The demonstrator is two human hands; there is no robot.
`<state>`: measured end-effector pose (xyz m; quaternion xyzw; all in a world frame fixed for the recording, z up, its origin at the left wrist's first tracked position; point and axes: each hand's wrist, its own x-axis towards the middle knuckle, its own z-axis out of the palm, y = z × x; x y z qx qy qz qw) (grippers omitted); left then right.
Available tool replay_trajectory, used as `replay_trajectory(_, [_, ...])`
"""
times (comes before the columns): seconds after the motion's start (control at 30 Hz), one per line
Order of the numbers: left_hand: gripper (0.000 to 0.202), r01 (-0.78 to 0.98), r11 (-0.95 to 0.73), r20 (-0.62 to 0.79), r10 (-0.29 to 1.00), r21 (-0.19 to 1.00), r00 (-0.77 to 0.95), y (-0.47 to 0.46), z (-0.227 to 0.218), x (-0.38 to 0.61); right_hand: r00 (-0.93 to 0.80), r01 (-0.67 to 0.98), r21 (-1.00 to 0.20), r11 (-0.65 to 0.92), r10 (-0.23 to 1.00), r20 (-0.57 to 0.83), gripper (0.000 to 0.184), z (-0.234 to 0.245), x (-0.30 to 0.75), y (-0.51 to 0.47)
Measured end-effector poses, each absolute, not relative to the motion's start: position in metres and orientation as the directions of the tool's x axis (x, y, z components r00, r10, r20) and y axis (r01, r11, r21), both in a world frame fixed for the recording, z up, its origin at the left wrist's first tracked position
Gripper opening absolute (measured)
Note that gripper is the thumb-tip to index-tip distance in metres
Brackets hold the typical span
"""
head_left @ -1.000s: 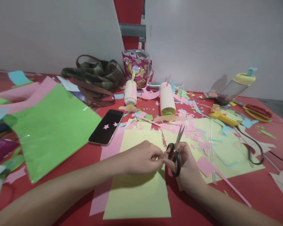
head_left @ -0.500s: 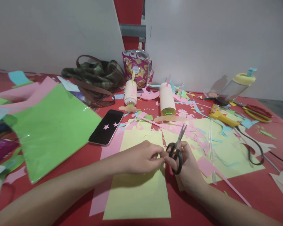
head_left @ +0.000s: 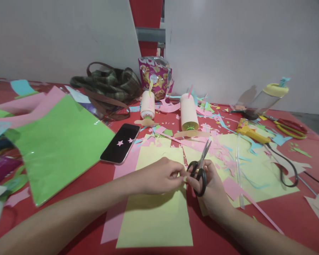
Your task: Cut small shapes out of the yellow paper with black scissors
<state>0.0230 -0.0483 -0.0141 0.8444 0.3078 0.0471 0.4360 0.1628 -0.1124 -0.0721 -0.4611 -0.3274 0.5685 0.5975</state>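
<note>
In the head view my right hand (head_left: 215, 191) is closed with black-handled scissors (head_left: 200, 170) in it, their blades pointing up and away and slightly parted. My left hand (head_left: 164, 177) is pinched, its fingertips meeting those of my right hand. A tiny pale yellow scrap (head_left: 185, 179) shows between the fingertips; its shape is too small to make out. Both hands hover over a sheet of yellow paper (head_left: 156, 223), which lies on pink paper (head_left: 110, 223). Two small pink stars (head_left: 119, 143) rest on a black phone (head_left: 120, 144) to the left.
Two paper-wrapped bottles (head_left: 189, 113) stand ahead among coloured scraps. A yellow glue gun (head_left: 252, 134), its cord, yellow-and-red-handled tools (head_left: 289, 127) and a tilted clear bottle (head_left: 266, 99) are at right. Green paper (head_left: 63, 148) lies left; a snack bag (head_left: 156, 78) and plaid bag (head_left: 108, 83) stand behind.
My hands stay nearly in place, with only a slight shift at the fingertips. The scissors keep their position in my right hand.
</note>
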Motion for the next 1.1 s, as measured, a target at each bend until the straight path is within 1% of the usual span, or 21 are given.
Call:
replay_trajectory(0.17, [0.015, 0.508, -0.459, -0.186, 0.581, 0.729, 0.792, -0.045, -0.015, 0.021, 0.129, -0.386, -0.920, -0.069, 0.983, -0.128, 0.032, -0.072, 0.163, -0.113])
replay_trajectory(0.27, [0.015, 0.567, -0.501, -0.187, 0.619, 0.654, 0.763, -0.035, -0.015, 0.014, 0.121, -0.386, -0.919, -0.078, 0.984, -0.134, 0.032, -0.072, 0.163, -0.113])
replay_trajectory(0.3, [0.017, 0.608, -0.529, -0.182, 0.647, 0.592, 0.741, -0.030, -0.015, 0.010, 0.119, -0.382, -0.920, -0.083, 0.983, -0.138, 0.032, -0.072, 0.163, -0.113])
replay_trajectory(0.4, [0.020, 0.738, -0.612, -0.135, 0.736, 0.284, 0.663, -0.013, -0.017, -0.001, 0.114, -0.369, -0.925, -0.092, 0.983, -0.144, 0.032, -0.070, 0.162, -0.113])
replay_trajectory(0.47, [0.024, 0.800, -0.593, -0.162, 0.784, 0.090, 0.600, -0.003, -0.019, -0.008, 0.113, -0.362, -0.927, -0.097, 0.983, -0.147, 0.032, -0.068, 0.161, -0.113])
replay_trajectory(0.5, [0.025, 0.830, -0.558, -0.207, 0.810, 0.012, 0.548, 0.001, -0.021, -0.011, 0.113, -0.358, -0.928, -0.098, 0.983, -0.147, 0.032, -0.068, 0.161, -0.113])
replay_trajectory(0.53, [0.025, 0.828, -0.559, -0.218, 0.813, -0.030, 0.541, 0.004, -0.024, -0.013, 0.113, -0.354, -0.930, -0.100, 0.982, -0.149, 0.032, -0.067, 0.161, -0.113])
replay_trajectory(0.63, [0.024, 0.809, -0.580, -0.240, 0.802, -0.096, 0.547, 0.012, -0.032, -0.015, 0.116, -0.343, -0.933, -0.104, 0.982, -0.152, 0.033, -0.067, 0.161, -0.113])
replay_trajectory(0.7, [0.021, 0.825, -0.548, -0.254, 0.825, -0.137, 0.505, 0.015, -0.038, -0.013, 0.119, -0.339, -0.935, -0.105, 0.981, -0.153, 0.033, -0.067, 0.161, -0.113])
replay_trajectory(0.77, [0.023, 0.835, -0.526, -0.247, 0.841, -0.160, 0.482, 0.017, -0.043, -0.011, 0.121, -0.336, -0.937, -0.101, 0.981, -0.150, 0.032, -0.067, 0.161, -0.113])
replay_trajectory(0.87, [0.025, 0.842, -0.507, -0.231, 0.855, -0.185, 0.464, 0.018, -0.047, -0.010, 0.115, -0.337, -0.936, -0.104, 0.982, -0.150, 0.032, -0.066, 0.161, -0.112])
replay_trajectory(1.1, [0.023, 0.841, -0.493, -0.168, 0.869, -0.224, 0.465, 0.013, -0.045, -0.012, 0.099, -0.360, -0.928, -0.095, 0.985, -0.139, 0.032, -0.067, 0.162, -0.113])
